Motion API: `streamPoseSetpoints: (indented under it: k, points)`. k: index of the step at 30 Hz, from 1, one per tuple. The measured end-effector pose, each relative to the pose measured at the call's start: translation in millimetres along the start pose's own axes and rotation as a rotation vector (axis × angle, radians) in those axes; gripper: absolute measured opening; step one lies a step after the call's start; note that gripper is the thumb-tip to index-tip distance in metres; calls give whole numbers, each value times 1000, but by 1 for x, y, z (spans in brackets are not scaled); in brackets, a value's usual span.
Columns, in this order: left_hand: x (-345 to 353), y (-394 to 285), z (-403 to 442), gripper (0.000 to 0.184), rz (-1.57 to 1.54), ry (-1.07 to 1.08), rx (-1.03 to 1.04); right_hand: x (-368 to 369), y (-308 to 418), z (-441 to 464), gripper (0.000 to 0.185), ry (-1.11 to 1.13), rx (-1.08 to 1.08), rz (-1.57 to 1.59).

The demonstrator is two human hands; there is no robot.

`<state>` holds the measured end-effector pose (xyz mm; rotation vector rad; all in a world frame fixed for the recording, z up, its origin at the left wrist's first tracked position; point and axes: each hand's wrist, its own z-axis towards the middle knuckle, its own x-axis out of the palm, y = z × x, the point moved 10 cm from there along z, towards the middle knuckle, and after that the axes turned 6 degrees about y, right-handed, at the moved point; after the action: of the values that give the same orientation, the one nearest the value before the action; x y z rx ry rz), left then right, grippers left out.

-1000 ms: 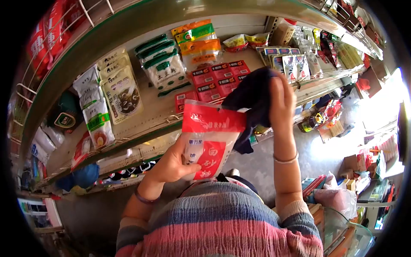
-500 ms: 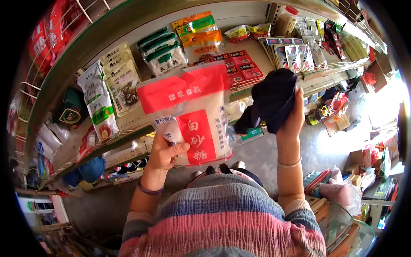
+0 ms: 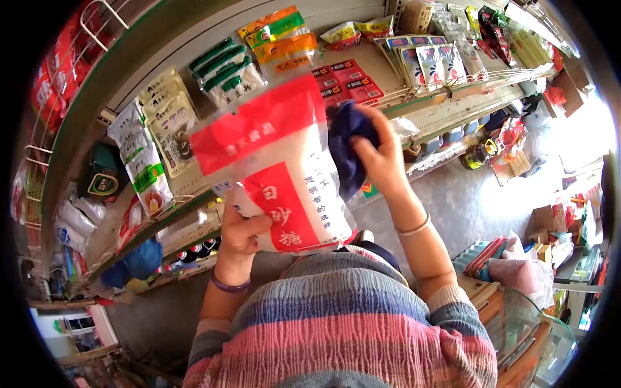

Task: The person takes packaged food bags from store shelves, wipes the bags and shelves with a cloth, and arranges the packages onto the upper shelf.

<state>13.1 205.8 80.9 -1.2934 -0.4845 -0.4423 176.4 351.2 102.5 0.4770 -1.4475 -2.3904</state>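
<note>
My left hand [image 3: 243, 231] grips a bag of white sugar [image 3: 310, 187] by its lower left side, thumb across the front. The bag has a red top band and a red label, and it tilts in front of the shelf. In my right hand [image 3: 383, 152] is a dark blue cloth [image 3: 348, 145], bunched up and held at the bag's right edge. Part of the cloth goes out of sight behind the bag, and I cannot tell how much of it touches the plastic.
Behind the bag, a shelf holds white packets with green tops [image 3: 228, 77], red packets [image 3: 349, 81], orange packets [image 3: 284, 52] and beige packets [image 3: 171, 126]. A wire rail [image 3: 466, 84] runs along its front. A glass case [image 3: 517, 323] stands at the lower right.
My right hand has moved left with the cloth, from beside the bag to its right edge. The sugar bag has shifted slightly left and tilted. The camera view has turned a little.
</note>
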Motion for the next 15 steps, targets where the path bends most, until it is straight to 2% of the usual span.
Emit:
streamPoseSetpoints:
  k: [1,2,4,6,8,9,12,14,15]
  points:
    - [-3,-6,-2,62,36,2,9,-10,-15,-6,46,-50,172,246]
    - [-5,-12,-3,63,72,3,27,-16,-16,-9,46,-108,150,487]
    - [-5,-19,1,62,66,-30,70,-12,33,-15,49,-42,70,765]
    - [-2,-18,5,58,23,-56,115,0,74,-20,55,195,-153,343]
    - [-1,-23,9,55,46,-115,209,48,103,-27,59,497,-392,-137]
    - [-3,-25,9,54,59,-138,215,48,97,-32,59,457,-409,-103]
    - [-14,-32,6,52,79,-192,224,45,78,-50,55,548,-359,-103]
    - [-23,-37,6,51,79,-203,211,43,52,-63,52,582,-258,-86]
    - [-24,-40,8,51,60,-213,228,33,37,-61,51,585,-110,-52]
